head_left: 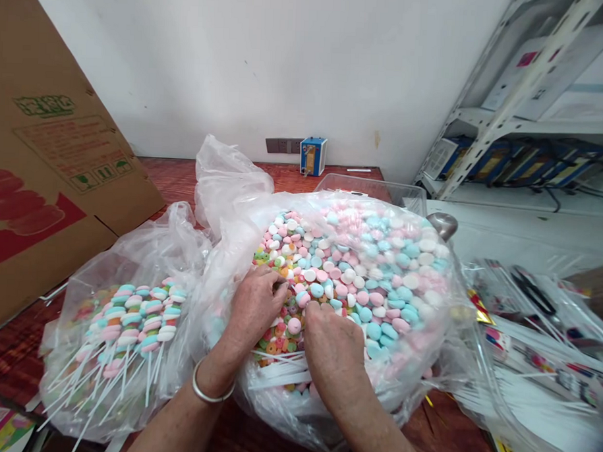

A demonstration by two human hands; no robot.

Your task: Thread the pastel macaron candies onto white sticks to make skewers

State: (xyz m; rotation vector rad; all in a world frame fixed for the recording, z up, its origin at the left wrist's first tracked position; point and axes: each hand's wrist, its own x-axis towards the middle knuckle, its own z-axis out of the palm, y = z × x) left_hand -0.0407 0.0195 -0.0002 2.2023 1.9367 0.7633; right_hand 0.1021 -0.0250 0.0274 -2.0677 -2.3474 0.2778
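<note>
A large clear plastic bag (231,250) lies opened wide, full of pink, blue and white marshmallows (373,298). Small coloured gummy rings (278,340) lie in its near left part. Over them, my left hand (259,303) is closed in a pinch, with a thin white stick just showing at its fingertips. A pink-and-blue marshmallow (303,298) is between the two hands; whether it is on the stick I cannot tell. My right hand (334,352) is closed beside it, its fingertips hidden from view. Loose white sticks (279,371) lie below my hands.
On the left, a smaller bag (178,367) bears several marshmallow skewers (130,319). A cardboard box (47,131) stands behind it. A small blue device (312,156) is by the wall. To the right are a metal scoop (442,224), packaging, scissors (534,290) and a shelf rack (503,121).
</note>
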